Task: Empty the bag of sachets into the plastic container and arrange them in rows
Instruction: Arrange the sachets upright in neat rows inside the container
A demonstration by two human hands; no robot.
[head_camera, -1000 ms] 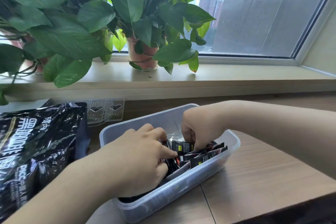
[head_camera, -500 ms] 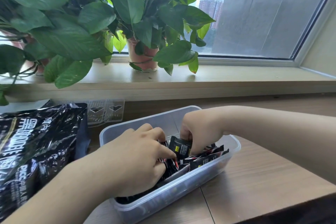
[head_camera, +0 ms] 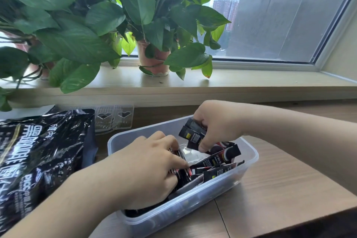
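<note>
Lifted since a second ago, your right hand [head_camera: 218,123] pinches a sachet [head_camera: 193,135] above the container's [head_camera: 251,152] 12 o'clock end, long axis roughly 11 to 5. Your left hand [head_camera: 143,168] grips the stack [head_camera: 182,177] at 7 o'clock from it.

Glossy bag [head_camera: 42,152], translucent plastic container [head_camera: 249,162]

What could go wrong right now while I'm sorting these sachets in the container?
1. The right hand holds the pinched sachets up near the far rim of the container; one might slip free and land outside.
2. The loose sachets lie criss-crossed, so they could jam against the gathered sachets that the left hand grips.
</note>
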